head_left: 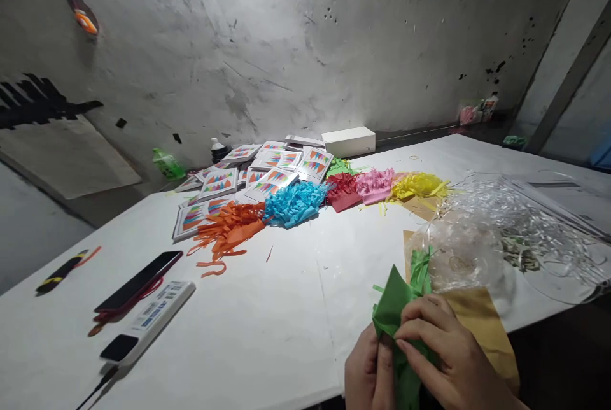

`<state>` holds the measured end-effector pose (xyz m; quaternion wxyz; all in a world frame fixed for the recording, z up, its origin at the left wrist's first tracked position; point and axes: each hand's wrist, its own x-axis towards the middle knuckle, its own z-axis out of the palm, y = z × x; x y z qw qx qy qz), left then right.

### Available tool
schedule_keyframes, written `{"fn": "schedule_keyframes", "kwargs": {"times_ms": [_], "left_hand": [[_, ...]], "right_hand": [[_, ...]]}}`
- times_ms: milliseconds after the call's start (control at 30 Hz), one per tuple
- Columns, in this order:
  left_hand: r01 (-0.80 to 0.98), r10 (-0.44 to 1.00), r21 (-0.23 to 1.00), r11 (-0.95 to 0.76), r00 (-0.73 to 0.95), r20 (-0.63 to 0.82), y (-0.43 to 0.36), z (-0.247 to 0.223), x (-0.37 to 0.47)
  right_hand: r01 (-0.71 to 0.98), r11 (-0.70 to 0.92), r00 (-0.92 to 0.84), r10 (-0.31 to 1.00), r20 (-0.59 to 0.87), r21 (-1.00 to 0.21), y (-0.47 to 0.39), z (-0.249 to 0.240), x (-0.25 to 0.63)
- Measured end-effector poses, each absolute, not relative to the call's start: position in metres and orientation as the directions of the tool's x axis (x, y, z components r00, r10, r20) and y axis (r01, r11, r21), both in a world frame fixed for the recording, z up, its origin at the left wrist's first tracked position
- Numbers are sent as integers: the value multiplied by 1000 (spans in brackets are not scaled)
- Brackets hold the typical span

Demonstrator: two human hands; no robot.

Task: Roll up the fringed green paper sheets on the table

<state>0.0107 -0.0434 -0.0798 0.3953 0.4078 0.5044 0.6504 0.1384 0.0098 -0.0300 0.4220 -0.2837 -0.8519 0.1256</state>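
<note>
Green paper [394, 302] points up and away, gripped in my left hand [368, 368]. My right hand [449, 347] pinches it from the right.

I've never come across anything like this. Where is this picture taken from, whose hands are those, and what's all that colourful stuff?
There's no machine arm here: one camera, worn on a person's head, looks forward and down. The person's bare left hand and right hand hold a folded green piece, apparently paper. Beyond, on the white table, lie fringed bundles: orange, blue, red, pink and yellow. Behind are printed packets and a white box. A phone lies at left.
</note>
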Motion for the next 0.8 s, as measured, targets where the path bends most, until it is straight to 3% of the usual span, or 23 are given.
{"fn": "schedule_keyframes", "kwargs": {"times_ms": [333, 600, 800], "left_hand": [[-57, 912, 985, -160, -390, 126, -45, -75, 14], [-140, 939, 980, -139, -333, 86, -47, -76, 12], [-65, 918, 991, -120, -387, 86, -47, -78, 14]], "right_hand": [[366, 757, -471, 653, 594, -542, 11, -35, 142], [275, 487, -591, 766, 254, -829, 11, -30, 148], [261, 449, -588, 776, 228, -855, 11, -25, 150]]}}
